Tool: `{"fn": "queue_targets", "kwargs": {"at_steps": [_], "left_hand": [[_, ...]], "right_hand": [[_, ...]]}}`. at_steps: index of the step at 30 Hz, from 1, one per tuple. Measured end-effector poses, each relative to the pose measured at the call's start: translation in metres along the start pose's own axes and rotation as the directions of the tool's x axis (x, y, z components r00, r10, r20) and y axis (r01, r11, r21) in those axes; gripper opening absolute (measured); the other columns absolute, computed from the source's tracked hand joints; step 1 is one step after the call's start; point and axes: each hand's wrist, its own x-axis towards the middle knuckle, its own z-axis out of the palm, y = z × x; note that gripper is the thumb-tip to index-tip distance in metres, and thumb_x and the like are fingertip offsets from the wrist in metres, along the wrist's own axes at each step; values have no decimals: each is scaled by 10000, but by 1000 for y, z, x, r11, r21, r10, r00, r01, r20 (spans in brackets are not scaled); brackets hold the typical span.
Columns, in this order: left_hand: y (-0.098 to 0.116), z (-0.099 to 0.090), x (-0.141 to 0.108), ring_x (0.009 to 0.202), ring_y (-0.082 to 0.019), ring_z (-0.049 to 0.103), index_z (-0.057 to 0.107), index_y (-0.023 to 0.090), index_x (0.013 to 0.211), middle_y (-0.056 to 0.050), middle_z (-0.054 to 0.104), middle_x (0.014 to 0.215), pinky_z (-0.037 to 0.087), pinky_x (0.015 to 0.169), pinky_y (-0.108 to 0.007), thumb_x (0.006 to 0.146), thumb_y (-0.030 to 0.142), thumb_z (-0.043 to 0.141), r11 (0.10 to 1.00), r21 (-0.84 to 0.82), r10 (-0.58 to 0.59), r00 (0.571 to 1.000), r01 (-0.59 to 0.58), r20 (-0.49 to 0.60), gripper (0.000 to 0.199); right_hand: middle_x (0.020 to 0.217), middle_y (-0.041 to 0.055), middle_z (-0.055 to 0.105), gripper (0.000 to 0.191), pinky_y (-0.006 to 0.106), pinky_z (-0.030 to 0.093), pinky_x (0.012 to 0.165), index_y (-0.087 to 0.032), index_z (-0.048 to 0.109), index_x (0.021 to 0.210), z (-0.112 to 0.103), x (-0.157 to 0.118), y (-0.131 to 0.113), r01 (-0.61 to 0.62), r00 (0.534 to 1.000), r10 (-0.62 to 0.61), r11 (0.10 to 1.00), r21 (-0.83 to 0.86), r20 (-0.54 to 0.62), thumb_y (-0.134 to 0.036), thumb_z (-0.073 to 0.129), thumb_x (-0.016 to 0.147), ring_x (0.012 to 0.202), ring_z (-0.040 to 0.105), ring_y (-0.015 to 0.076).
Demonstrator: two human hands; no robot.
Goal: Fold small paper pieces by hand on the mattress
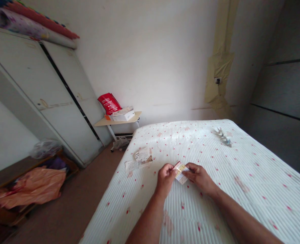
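Observation:
Between my two hands is a small piece of printed paper (181, 174) with white, yellow and reddish areas, held just over the bed. My left hand (166, 178) pinches its left edge between thumb and fingers. On the opposite edge, my right hand (199, 176) grips it the same way, thumb on top. Several torn or cut printed paper pieces (143, 156) lie on the bed to the left of my hands. What is printed on the paper is too small to read.
The bed (165, 142) has a white ribbed cover with red dots. A grey-blue spiky object (223, 137) lies at its far right. Behind stands a small table (103, 122) with a red bag (109, 103) and white box (124, 116). A wardrobe (61, 88) is at left.

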Motion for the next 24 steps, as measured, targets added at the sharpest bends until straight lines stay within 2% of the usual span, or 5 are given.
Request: {"fn": "queue_targets", "kwargs": {"at_steps": [3, 10, 17, 20, 24], "left_hand": [[2, 2, -1, 509, -75, 435, 481, 153, 668, 45, 473, 559, 344, 471, -172, 682, 347, 566, 990, -124, -63, 998, 62, -7, 212], [3, 3, 0, 478, -75, 443, 541, 133, 720, 34, 519, 556, 328, 434, -169, 632, 380, 635, 967, -230, -121, 992, 112, -28, 278], [4, 0, 0, 568, -99, 497, 644, 88, 859, -27, 626, 664, 353, 508, -190, 594, 300, 671, 934, -327, -118, 989, 143, 94, 340], [5, 0, -1, 549, -98, 476, 665, 74, 945, -36, 630, 652, 331, 491, -196, 589, 293, 657, 944, -294, -119, 985, 151, 124, 419], [5, 0, 0, 538, -98, 470, 673, 75, 951, -42, 634, 654, 320, 472, -193, 595, 320, 648, 944, -290, -129, 985, 156, 110, 433]], "right_hand": [[528, -53, 445, 307, 202, 278, 440, -158, 544, 718, 3, 0, 0, 2, 1000, -3, 997, 81, 14, -463, 582, 714, 460, 351, 72], [539, -49, 485, 233, 195, 292, 413, -162, 562, 708, 5, 1, 2, 0, 999, -7, 990, 140, 47, -386, 624, 699, 444, 368, 65], [611, -28, 547, 300, 193, 350, 396, -161, 574, 754, 4, 0, 1, -14, 999, 4, 980, 197, 50, -453, 618, 698, 444, 435, 74], [529, -47, 508, 335, 191, 315, 392, -157, 576, 755, 2, -2, -3, -22, 999, 15, 985, 172, 42, -492, 563, 743, 396, 419, 67], [424, -64, 413, 404, 197, 279, 411, -156, 557, 667, 0, -3, -2, 16, 1000, -16, 998, 69, -1, -514, 451, 822, 394, 366, 70]]}}
